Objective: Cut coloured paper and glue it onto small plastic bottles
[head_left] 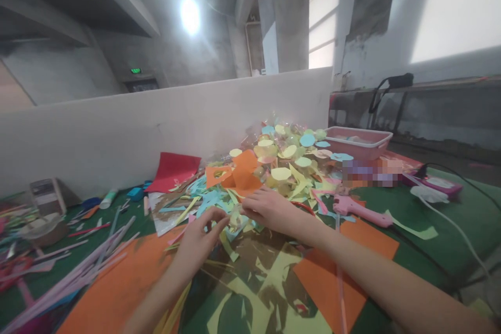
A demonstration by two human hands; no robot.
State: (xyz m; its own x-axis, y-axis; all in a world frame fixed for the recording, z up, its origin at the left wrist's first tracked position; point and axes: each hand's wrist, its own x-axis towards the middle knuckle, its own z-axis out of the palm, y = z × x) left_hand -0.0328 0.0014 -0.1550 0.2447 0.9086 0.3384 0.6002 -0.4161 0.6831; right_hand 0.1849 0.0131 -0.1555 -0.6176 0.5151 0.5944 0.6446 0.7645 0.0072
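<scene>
My left hand point(203, 232) and my right hand point(270, 210) face each other at the near edge of a heap of cut paper. Between their fingertips is a small pale, partly see-through piece point(236, 218), too blurred to name. Thumb and forefinger of the left hand are bent together towards it. On the right, the fingers curl down and their tips are partly hidden. Light blue paper scraps point(211, 202) lie just beyond the hands. Behind them rises a bent orange paper sheet with cut holes point(245, 172). Yellow paper offcuts point(287, 266) spread below my right wrist.
A pink hot glue gun point(362, 211) lies right of my right hand, its dark cord trailing right. Paper discs point(282, 173) are piled ahead before a white partition point(117, 130). A pink basket point(358, 143) stands at the back right. Orange sheets point(133, 271) and paper strips point(90, 261) lie left.
</scene>
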